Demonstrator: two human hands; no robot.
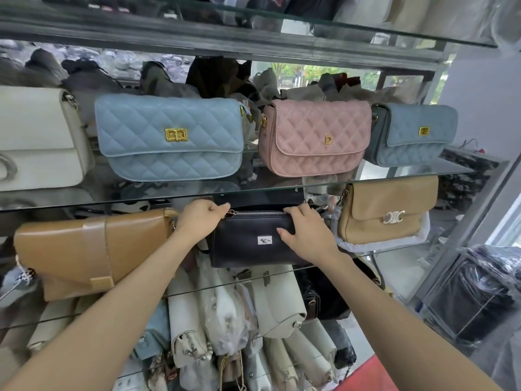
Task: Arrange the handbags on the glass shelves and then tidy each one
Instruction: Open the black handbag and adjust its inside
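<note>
Black handbag [253, 238] at frame centre, on lower glass shelf [366, 253], between tan envelope bag [76, 249] and tan flap bag [386, 210]. Left hand [201, 220] pinches bag's top left corner near zipper; right hand [306, 231] grips top right edge, fingers spread over front. Advisable: close zipper fully while right hand steadies body, then square bag to shelf edge, logo forward. Strap unseen; zipper pull hidden under fingers. White bag [39, 139], upper left, cut off by frame.
</note>
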